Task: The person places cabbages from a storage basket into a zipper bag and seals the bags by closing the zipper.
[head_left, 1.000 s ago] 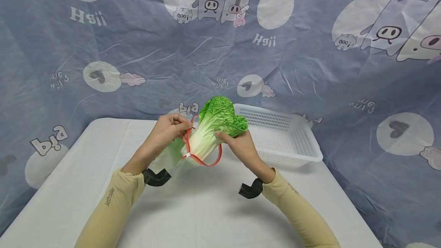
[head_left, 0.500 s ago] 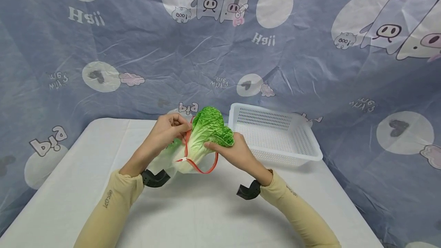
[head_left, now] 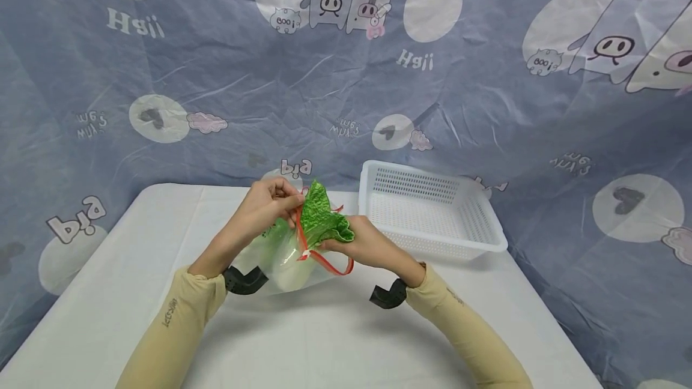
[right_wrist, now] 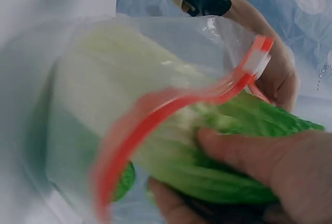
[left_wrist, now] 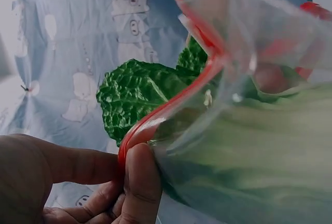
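A napa cabbage with crinkled green leaves and a pale stalk lies stalk-first inside a clear zip bag. Its leafy top sticks out past the bag's red zip edge, which carries a white slider. My left hand pinches that red edge between thumb and fingertips. From the other side, my right hand grips the cabbage around its leaves, thumb on top, fingers at the bag's mouth. Through the film, the right wrist view also shows a smaller green crinkled piece low in the bag.
A white perforated plastic basket stands at the back right of the white-covered table. Behind the table hangs a blue-grey patterned cloth. Each wrist wears a black camera mount.
My right hand has moved left and down, sliding the cabbage from mostly outside to mostly inside the bag. My left hand keeps its pinch on the red edge, nearly in place.
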